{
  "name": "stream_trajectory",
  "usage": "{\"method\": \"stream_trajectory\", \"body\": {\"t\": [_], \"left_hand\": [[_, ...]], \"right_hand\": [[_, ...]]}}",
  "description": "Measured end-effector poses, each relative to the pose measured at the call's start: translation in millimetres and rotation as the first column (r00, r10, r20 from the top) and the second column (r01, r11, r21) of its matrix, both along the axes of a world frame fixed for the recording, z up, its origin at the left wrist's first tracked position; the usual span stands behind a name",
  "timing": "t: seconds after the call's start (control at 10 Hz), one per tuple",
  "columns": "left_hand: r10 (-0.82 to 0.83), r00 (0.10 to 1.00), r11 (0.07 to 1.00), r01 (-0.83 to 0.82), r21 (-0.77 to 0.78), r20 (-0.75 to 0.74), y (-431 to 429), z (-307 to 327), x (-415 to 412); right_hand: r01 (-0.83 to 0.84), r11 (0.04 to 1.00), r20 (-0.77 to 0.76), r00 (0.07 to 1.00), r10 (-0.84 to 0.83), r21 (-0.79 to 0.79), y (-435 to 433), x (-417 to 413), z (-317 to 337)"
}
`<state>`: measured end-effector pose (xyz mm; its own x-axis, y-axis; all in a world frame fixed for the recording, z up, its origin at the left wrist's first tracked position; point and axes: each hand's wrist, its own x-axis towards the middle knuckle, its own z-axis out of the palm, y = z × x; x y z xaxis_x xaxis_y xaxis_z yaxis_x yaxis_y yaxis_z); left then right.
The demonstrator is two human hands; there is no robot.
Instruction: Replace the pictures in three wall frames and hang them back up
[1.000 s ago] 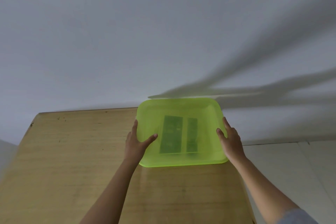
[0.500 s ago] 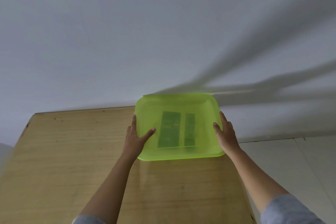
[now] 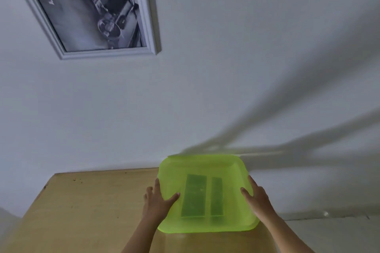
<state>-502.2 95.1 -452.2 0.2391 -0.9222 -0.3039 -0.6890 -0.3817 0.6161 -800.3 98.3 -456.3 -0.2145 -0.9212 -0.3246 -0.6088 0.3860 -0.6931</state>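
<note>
A translucent lime-green tray (image 3: 205, 165) sits at the far right corner of the wooden table (image 3: 82, 207), against the wall. Two dark rectangular pieces (image 3: 194, 195) show through its bottom. My left hand (image 3: 157, 201) grips the tray's left rim, thumb over the edge. My right hand (image 3: 256, 197) holds the right rim. High on the wall at upper left hangs a white-framed picture (image 3: 144, 6) with a black-and-white photo in it.
The white wall carries long shadows at the right. The table's right edge runs just below the tray, with pale tiled floor (image 3: 339, 232) beyond it. The table's left corner (image 3: 51, 178) lies at the left.
The view has tilted upward, bringing the framed picture on the wall into sight. Both hands stay on the tray, which has been pushed slightly toward the wall.
</note>
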Motion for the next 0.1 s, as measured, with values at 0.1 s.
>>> {"method": "stream_trajectory", "body": {"t": [0.1], "left_hand": [[0.127,0.991,0.991,-0.129,-0.034,-0.040,10.0,-4.2,-1.5]], "right_hand": [[0.047,0.990,0.048,0.998,-0.041,-0.133,8.9,-1.4,-2.7]]}}
